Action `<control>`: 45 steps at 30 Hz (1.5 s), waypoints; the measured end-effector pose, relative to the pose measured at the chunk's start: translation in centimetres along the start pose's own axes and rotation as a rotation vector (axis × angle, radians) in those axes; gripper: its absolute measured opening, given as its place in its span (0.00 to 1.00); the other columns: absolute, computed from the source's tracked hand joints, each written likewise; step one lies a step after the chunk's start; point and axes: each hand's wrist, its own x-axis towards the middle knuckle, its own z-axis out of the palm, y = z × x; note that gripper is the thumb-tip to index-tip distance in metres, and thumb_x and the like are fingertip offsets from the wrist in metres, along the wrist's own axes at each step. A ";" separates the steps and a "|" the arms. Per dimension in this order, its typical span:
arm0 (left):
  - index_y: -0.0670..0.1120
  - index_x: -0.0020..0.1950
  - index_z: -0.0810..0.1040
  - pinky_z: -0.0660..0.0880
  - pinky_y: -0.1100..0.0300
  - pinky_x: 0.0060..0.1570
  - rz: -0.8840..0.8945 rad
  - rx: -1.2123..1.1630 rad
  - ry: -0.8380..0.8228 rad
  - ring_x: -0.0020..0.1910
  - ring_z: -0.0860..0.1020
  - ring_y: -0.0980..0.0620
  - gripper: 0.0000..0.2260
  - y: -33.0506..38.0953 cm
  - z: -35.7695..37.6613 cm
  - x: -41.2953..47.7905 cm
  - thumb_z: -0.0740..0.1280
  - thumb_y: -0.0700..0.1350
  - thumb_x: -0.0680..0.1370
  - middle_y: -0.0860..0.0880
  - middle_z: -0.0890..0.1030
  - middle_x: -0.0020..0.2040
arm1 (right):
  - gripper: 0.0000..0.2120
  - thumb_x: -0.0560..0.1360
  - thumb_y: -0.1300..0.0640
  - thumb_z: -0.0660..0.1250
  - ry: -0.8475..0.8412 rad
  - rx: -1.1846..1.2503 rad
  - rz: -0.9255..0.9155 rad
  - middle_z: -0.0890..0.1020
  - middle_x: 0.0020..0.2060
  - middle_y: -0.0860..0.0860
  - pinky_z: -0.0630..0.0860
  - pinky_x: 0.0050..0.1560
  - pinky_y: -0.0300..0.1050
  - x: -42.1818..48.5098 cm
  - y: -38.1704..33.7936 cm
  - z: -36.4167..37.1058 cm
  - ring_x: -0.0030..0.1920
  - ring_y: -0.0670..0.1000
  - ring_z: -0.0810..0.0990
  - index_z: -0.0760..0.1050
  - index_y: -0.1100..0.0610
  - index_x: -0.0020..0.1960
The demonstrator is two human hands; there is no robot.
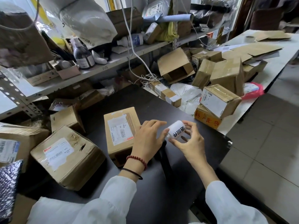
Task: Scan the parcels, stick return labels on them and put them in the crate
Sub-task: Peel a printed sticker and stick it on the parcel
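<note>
Both hands hold a white label (176, 130) printed with bold black characters, raised over the dark table (186, 159). The left hand (146, 141) pinches its near-left edge with the fingertips; the right hand (188, 140) grips the opposite side between thumb and fingers. The label curls into a soft arch, so it looks like thin, flexible sticker paper; whether its backing is off I cannot tell.

The parcel (121, 131) just beside the left hand is a brown cardboard box, taped and a little dented, with a pale shipping slip on top. To stick the label well, it seems best to keep it taut between the two hands, set one edge on a flat bare patch of cardboard, then smooth across so no crease forms. Covering the barcode on the slip would probably be a mistake.

A dark, long object (165, 159) lies on the table under the hands, perhaps the scanner. No crate is clearly in view.
</note>
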 end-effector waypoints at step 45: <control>0.47 0.48 0.78 0.75 0.53 0.41 0.143 -0.017 0.006 0.47 0.75 0.47 0.09 -0.3 0.3 0.3 0.74 0.42 0.71 0.49 0.79 0.48 | 0.19 0.67 0.54 0.78 -0.103 -0.099 -0.095 0.82 0.47 0.41 0.74 0.47 0.24 -0.2 -0.4 0.7 0.49 0.39 0.80 0.79 0.51 0.56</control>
